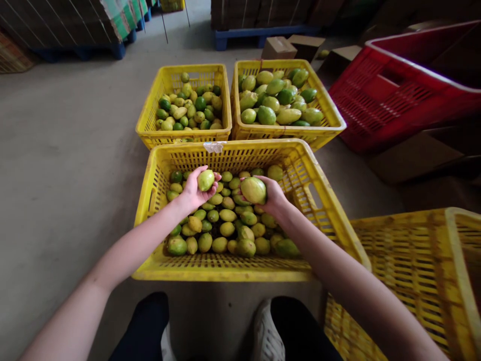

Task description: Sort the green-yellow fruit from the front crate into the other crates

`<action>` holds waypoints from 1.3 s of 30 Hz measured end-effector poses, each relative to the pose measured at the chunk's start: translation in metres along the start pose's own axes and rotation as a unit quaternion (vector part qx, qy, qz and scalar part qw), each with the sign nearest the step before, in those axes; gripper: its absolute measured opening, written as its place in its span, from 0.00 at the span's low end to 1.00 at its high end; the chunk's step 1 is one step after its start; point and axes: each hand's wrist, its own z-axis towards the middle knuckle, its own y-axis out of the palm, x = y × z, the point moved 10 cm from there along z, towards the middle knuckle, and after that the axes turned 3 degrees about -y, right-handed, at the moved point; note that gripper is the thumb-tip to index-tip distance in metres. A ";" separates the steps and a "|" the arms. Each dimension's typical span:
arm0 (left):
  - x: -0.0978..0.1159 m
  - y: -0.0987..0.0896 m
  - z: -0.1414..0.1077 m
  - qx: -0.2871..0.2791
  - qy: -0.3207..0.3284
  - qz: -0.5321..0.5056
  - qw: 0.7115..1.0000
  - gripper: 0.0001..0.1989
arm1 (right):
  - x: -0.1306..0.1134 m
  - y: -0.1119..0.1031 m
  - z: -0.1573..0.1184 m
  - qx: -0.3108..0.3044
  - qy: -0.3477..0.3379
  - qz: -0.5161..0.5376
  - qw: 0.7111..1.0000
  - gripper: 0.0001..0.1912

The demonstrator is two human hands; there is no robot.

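Observation:
Over the near yellow crate (225,275), my left hand (194,186) is closed around a small yellow-green lemon (205,180). To its right, my right hand (273,194) grips a larger pale yellow-green lemon (253,190). Both fruits are held above the many lemons (227,215) spread across the crate's bottom, which range from yellow to green. A torn white label (215,147) sticks to the far rim of this crate.
Behind stand two yellow crates: the left one (146,118) with smaller lemons, the right one (332,118) with bigger ones. A red crate (376,100) and cardboard boxes (278,48) lie to the right. Another yellow crate (406,260) is at my lower right. Blue pallets (221,41) stand at the back.

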 end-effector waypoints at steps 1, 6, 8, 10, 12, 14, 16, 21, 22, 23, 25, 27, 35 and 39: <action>0.000 -0.001 0.000 0.003 0.001 0.001 1.000 0.14 | 0.001 -0.002 0.000 0.009 0.001 0.003 1.000 0.14; 0.000 -0.001 -0.001 0.012 0.003 -0.001 1.000 0.13 | 0.001 0.009 -0.004 -0.036 0.006 0.005 0.999 0.14; 0.000 -0.001 -0.001 0.013 0.004 -0.002 1.000 0.13 | 0.000 0.014 -0.007 -0.064 0.006 0.002 0.998 0.15; 0.000 -0.002 -0.001 0.017 0.008 -0.001 1.000 0.13 | -0.002 0.014 -0.007 -0.063 -0.009 -0.007 0.998 0.11; 0.001 -0.002 -0.001 0.018 0.014 0.000 1.000 0.13 | -0.005 0.009 -0.006 -0.043 -0.027 -0.017 0.999 0.04; 0.003 -0.003 -0.001 0.020 0.022 0.003 1.000 0.12 | -0.005 0.006 -0.004 -0.030 -0.035 -0.024 0.999 0.04; 0.003 -0.005 -0.001 0.026 0.027 0.006 0.999 0.12 | -0.003 0.006 -0.003 -0.032 -0.031 -0.026 0.999 0.03; 0.001 -0.006 0.001 0.031 0.020 0.012 0.999 0.12 | -0.001 0.014 -0.003 -0.066 0.004 -0.011 0.998 0.16; 0.000 -0.006 0.001 0.033 0.017 0.013 0.999 0.12 | -0.001 0.015 -0.004 -0.071 0.009 -0.012 0.997 0.18; -0.001 -0.007 0.002 0.037 0.013 0.014 0.999 0.12 | -0.001 0.016 -0.004 -0.076 0.011 -0.014 0.997 0.19; -0.004 -0.008 0.003 0.043 0.007 0.015 0.999 0.12 | -0.001 0.018 -0.004 -0.088 0.012 -0.016 0.996 0.20; -0.004 -0.009 0.003 0.047 0.007 0.016 0.999 0.12 | -0.001 0.020 -0.004 -0.100 0.007 -0.012 0.995 0.20; 0.003 -0.009 0.000 0.053 0.024 -0.046 0.997 0.15 | 0.000 0.008 0.000 -0.052 0.007 0.013 0.999 0.16; 0.002 -0.017 0.002 0.089 0.029 -0.064 0.994 0.15 | 0.004 0.006 0.002 -0.053 0.031 0.034 0.998 0.18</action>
